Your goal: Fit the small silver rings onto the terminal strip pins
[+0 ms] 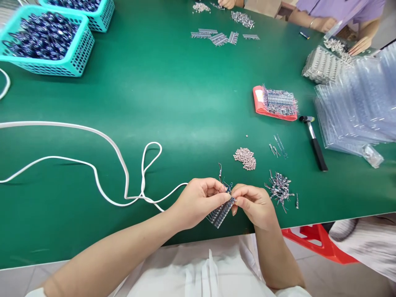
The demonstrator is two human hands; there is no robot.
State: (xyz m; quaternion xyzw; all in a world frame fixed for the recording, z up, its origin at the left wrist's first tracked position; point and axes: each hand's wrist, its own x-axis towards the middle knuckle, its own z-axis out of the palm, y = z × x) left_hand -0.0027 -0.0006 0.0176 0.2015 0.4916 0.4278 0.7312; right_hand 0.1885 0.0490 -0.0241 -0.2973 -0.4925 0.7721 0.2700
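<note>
Near the front edge of the green table, my left hand is closed on a dark strip of small wire-legged parts, its thumb lying along the upper end. The strip slants down below that thumb. My right hand pinches at the strip's upper right corner; what lies between those fingertips is too small to make out. A loose wire-legged piece lies just beyond the hands. To the right is a pile of similar small wired parts, and farther up a heap of small pinkish discs.
A hammer lies right of a red-wrapped bundle of wired parts. Clear plastic trays are stacked at right. White cord loops across the left. Turquoise baskets hold dark shiny pieces. Co-workers' hands are at the far side.
</note>
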